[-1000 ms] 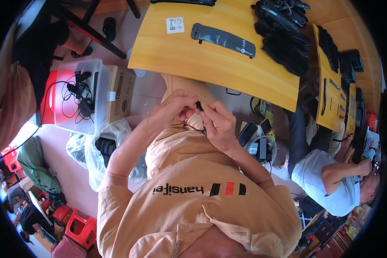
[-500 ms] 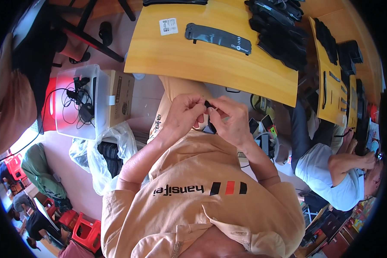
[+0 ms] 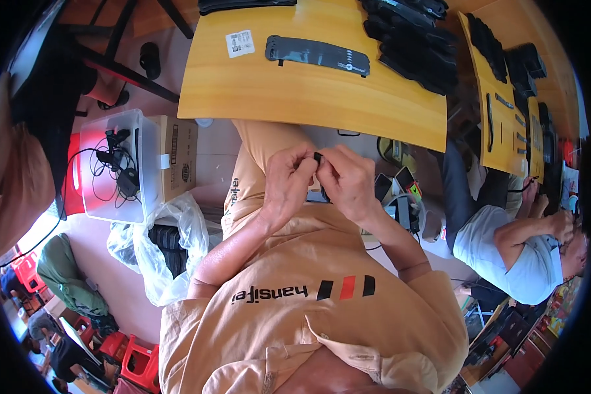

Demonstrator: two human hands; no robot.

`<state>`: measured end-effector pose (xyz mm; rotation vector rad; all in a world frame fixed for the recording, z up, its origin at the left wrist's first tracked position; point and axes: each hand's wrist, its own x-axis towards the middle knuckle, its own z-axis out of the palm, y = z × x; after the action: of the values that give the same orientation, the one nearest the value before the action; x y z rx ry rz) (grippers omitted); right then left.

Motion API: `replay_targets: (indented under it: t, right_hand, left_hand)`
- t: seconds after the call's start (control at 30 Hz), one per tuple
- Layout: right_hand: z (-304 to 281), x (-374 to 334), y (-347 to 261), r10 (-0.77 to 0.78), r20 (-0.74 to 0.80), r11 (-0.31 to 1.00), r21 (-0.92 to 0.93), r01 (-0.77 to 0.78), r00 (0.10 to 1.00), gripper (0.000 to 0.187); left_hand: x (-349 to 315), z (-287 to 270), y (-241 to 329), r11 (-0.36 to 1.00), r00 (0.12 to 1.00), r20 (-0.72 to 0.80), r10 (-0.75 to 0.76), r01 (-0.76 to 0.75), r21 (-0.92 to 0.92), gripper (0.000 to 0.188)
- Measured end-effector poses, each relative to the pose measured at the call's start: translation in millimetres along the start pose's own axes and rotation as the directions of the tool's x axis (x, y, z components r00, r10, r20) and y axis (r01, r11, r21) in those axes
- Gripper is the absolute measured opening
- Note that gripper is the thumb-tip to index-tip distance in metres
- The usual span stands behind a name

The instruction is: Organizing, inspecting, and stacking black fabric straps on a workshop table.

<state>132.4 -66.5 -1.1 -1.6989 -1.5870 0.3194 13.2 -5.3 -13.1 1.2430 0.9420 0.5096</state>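
Left hand (image 3: 285, 184) and right hand (image 3: 349, 182) meet at the fingertips, both pinching a small black piece (image 3: 318, 157), which sits at the middle of the grip, above the trousers (image 3: 262, 139). Being tiny and mostly covered by fingers, the piece could slip if either pinch loosens or the two pull unevenly; it would probably land on the cloth below the grip or bounce to the floor (image 3: 128, 282). Ahead of the grip, the near edge of the table (image 3: 262, 95) limits a forward push, and knuckles might knock it. Left of the grip, floor shows before the carton (image 3: 182, 148) and plastic bag (image 3: 157, 269); to its right, a cluster of gadgets (image 3: 402, 213) stands closer, so that side likely allows less swing
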Motion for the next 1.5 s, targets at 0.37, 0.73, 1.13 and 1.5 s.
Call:
replay_targets:
  t: [0.37, 0.73, 1.13, 1.5]
  right_hand:
    - [5.8, 1.2, -7.0, 0.089, -0.091, 0.984, 0.164, -0.073, 0.992, 0.002]
    - [9.4, 0.9, -9.8, 0.258, -0.046, 0.875, 0.434, -0.214, 0.965, 0.006]
    - [15.9, 11.8, 3.0, 0.491, 0.241, 0.516, 0.694, -0.502, 0.837, 0.017]
    - [-4.8, 21.6, 17.1, 0.265, 0.230, 0.883, 0.332, -0.332, 0.936, 0.019]
  left_hand:
    - [-0.5, -0.5, -3.8, 0.996, 0.996, -0.019, 0.082, -0.082, 0.023, 0.028]
    - [-3.8, 4.4, -5.8, 0.983, 0.979, -0.096, 0.181, -0.183, -0.014, 0.030]
    - [3.0, 4.8, -9.1, 0.897, 0.885, -0.218, 0.411, -0.351, 0.268, 0.027]
    - [4.8, 8.1, -9.3, 0.977, 0.967, -0.148, 0.208, -0.199, 0.072, 0.028]
